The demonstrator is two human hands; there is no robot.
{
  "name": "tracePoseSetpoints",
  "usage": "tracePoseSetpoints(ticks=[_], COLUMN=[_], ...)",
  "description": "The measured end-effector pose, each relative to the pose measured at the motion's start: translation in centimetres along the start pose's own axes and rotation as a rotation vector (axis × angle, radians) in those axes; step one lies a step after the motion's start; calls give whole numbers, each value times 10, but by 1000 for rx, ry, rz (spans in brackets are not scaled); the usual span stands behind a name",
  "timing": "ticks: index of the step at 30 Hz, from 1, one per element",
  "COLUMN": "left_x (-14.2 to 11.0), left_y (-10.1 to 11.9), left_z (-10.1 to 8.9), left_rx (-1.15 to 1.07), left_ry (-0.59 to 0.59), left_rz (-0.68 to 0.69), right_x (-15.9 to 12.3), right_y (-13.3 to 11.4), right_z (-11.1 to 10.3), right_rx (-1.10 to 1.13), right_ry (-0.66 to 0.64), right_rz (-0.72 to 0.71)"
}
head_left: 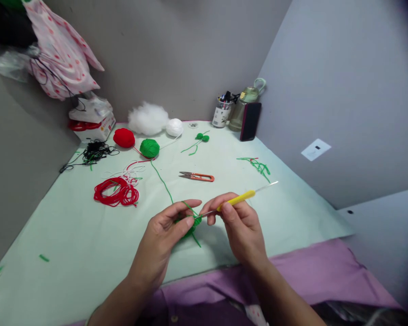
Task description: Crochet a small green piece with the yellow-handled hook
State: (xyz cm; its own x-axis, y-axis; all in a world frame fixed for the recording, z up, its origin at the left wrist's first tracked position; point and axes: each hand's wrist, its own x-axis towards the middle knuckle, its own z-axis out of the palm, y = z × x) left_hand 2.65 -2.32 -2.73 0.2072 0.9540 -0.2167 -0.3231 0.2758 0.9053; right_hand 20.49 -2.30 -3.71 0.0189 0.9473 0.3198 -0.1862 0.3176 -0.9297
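Observation:
Between thumb and fingers, my left hand [163,235] pinches a small green crochet piece [190,226], mostly covered by the fingers. A short green tail hangs below it. My right hand [243,222] grips a crochet hook [238,200] by its yellow handle, and the hook's metal tip meets the green piece at the left fingertips. Green yarn [163,182] passes over the left index finger and leads back to a green yarn ball [149,148]. Orange-handled thread snips [196,176] lie on the table just beyond both hands.
A red yarn ball [124,137], white yarn ball [174,127] and white stuffing [148,118] sit at the back. Red yarn loops [116,192] and tangled black yarn [97,153] lie left. Green scraps [258,167] lie right, before a phone [250,121] and bottle [237,115].

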Motion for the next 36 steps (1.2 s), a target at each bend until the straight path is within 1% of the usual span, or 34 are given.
tracePoseSetpoints(ticks=[2, 4, 8, 10, 12, 15, 17, 20, 22, 24, 25, 27, 31, 32, 34, 36], left_x=[0, 0, 0, -1, -1, -2, -2, -1, 0, 2, 4, 6, 6, 5, 4, 4], left_y=[-2, -4, -7, -7, -6, -5, -5, -6, -6, -5, -4, -2, 0, 1, 2, 2], left_z=[-1, -1, 1, 2, 2, 2, 3, 6, 8, 9, 8, 5, 1, 0, 0, 0], left_rx=[32, 75, 139, 158, 175, 201, 195, 89, -63, -229, -289, -334, -271, -259, -238, -209], left_ry=[9, 25, 94, 127, 140, 140, 148, 147, 107, 41, 14, -8, 23, 28, 42, 61], left_rz=[21, 52, 100, 114, 135, 159, 161, 127, 27, -114, -173, -232, -185, -169, -135, -101], right_x=[-3, -6, -8, -9, -8, -8, -7, -8, -10, -12, -12, -12, -9, -8, -6, -5], right_y=[-4, -7, -11, -12, -11, -10, -9, -6, -4, -2, -1, 1, 3, 3, 4, 5], right_z=[-1, -1, 2, 4, 5, 5, 5, 6, 6, 6, 5, 4, 3, 3, 3, 2], right_rx=[-115, -255, -501, -579, -609, -620, -660, -860, -1001, -1018, -962, -741, -195, -91, 39, 74], right_ry=[-7, -14, -99, -131, -135, -138, -130, -121, -136, -137, -124, -75, 57, 80, 91, 81], right_rz=[-85, -205, -489, -589, -621, -608, -648, -779, -828, -812, -778, -641, -244, -175, -96, -70])
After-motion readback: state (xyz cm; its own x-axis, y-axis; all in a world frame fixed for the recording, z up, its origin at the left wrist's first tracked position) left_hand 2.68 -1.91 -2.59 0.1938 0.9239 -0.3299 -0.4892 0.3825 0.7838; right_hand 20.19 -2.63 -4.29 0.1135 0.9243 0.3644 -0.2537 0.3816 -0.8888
